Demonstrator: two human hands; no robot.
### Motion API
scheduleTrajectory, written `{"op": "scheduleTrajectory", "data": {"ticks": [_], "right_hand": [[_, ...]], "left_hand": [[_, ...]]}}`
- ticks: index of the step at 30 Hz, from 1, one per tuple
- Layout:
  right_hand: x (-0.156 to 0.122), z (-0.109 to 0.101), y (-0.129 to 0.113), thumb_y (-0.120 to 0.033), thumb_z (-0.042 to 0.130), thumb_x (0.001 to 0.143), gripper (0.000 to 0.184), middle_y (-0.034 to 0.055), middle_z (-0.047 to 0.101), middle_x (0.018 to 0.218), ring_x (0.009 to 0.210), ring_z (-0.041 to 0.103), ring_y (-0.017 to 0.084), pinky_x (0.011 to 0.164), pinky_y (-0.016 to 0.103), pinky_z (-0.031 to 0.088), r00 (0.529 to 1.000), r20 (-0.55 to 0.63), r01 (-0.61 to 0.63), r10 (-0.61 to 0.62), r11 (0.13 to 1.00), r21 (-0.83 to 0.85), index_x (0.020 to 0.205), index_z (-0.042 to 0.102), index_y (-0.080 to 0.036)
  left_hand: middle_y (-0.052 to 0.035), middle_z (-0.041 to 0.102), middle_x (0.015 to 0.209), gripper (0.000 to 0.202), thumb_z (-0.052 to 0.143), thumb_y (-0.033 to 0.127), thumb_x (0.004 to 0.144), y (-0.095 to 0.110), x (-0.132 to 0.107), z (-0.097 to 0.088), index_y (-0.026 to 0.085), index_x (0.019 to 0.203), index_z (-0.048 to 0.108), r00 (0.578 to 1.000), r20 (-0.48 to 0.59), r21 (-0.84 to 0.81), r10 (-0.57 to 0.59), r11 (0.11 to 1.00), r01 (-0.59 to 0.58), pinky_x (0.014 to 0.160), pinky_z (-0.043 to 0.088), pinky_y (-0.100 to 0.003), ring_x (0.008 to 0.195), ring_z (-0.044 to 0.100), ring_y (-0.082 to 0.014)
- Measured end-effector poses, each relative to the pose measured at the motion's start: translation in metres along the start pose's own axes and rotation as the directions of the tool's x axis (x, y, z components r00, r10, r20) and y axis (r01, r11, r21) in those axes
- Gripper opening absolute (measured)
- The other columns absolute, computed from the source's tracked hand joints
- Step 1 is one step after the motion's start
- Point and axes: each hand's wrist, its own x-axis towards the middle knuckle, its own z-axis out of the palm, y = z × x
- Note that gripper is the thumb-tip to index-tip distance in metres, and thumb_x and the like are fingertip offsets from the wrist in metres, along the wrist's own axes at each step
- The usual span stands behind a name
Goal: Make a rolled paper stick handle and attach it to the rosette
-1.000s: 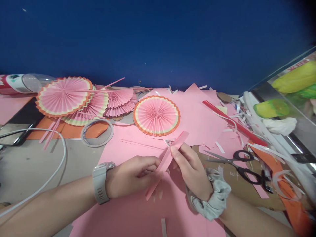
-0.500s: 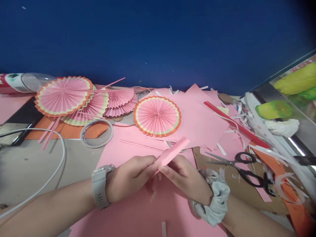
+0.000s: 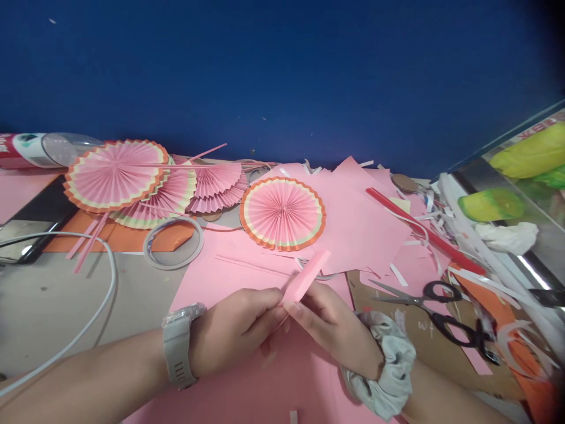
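Note:
Both my hands pinch one folded pink paper strip above a large pink sheet. My left hand, with a grey watch on the wrist, grips the strip's near end with closed fingers. My right hand, with a grey scrunchie on the wrist, holds the same end from the right. The strip's free end points up and to the right. Just beyond it lies a round pleated pink paper fan with a cream and orange rim.
More pleated fans lie at the back left beside a tape ring and a white cable. Black scissors rest on brown cardboard to the right. A red strip, paper scraps and a phone lie around.
The strip's near end has been folded or gathered in, so it looks shorter and more level. Both hands have moved slightly down and closer together.

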Motion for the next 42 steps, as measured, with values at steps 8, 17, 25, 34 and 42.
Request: {"op": "scheduleTrajectory", "data": {"ticks": [8,17,25,34,42], "right_hand": [[-0.0003,-0.0018,-0.0013,-0.03,0.048,0.09,0.016,0.0015,0.057,0.08,0.074,0.052,0.014,0.07,0.025,0.045,0.997,-0.051,0.052,-0.055,0.998,-0.045,0.088,0.058,-0.018],[-0.0006,-0.0038,-0.0012,-0.03,0.048,0.09,0.014,0.0002,0.056,0.075,0.073,0.052,0.014,0.068,0.025,0.044,0.994,0.059,0.087,-0.087,0.996,0.004,0.088,0.055,-0.019],[-0.0006,-0.0033,0.0007,-0.038,0.046,0.09,0.021,-0.0003,0.048,0.074,0.068,0.046,0.013,0.068,0.026,0.044,0.997,0.081,0.021,-0.017,0.999,-0.042,0.082,0.051,-0.019],[0.0006,-0.0029,-0.0009,-0.036,0.047,0.09,0.02,-0.0005,0.048,0.073,0.071,0.048,0.014,0.066,0.026,0.043,0.998,0.056,-0.003,0.01,0.993,-0.116,0.079,0.049,-0.019],[0.0003,-0.004,-0.0024,-0.04,0.042,0.091,0.028,-0.0007,0.043,0.07,0.067,0.045,0.013,0.06,0.026,0.04,0.995,0.099,0.041,-0.03,0.993,-0.114,0.074,0.046,-0.018]], "left_hand": [[0.0041,0.048,0.055,0.033,0.029,0.038,0.096,0.0027,0.0007,-0.0007,0.017,0.072,0.041,0.998,0.003,-0.01,0.057,0.998,-0.057,0.054,0.035,-0.02,0.054,0.043,-0.0094],[0.0029,0.042,0.064,0.035,0.026,0.039,0.096,0.0045,-0.0008,-0.0042,0.017,0.073,0.043,0.991,0.109,0.07,0.083,0.993,-0.091,0.057,0.034,-0.021,0.059,0.039,-0.0102],[0.0038,0.044,0.065,0.025,0.035,0.033,0.094,0.0062,-0.0002,-0.0034,0.017,0.077,0.044,0.989,0.131,0.099,0.065,0.992,-0.078,0.059,0.036,-0.02,0.06,0.04,-0.0091],[0.0048,0.038,0.065,0.015,0.037,0.016,0.088,0.0075,-0.0018,-0.0054,0.017,0.073,0.041,0.988,0.128,0.146,0.085,0.984,-0.104,0.057,0.033,-0.019,0.059,0.036,-0.0084],[0.0055,0.034,0.059,0.018,0.039,0.003,0.072,0.0093,-0.0025,-0.009,0.018,0.066,0.032,0.977,0.198,0.105,0.084,0.989,-0.107,0.052,0.03,-0.02,0.055,0.033,-0.0082]]}}
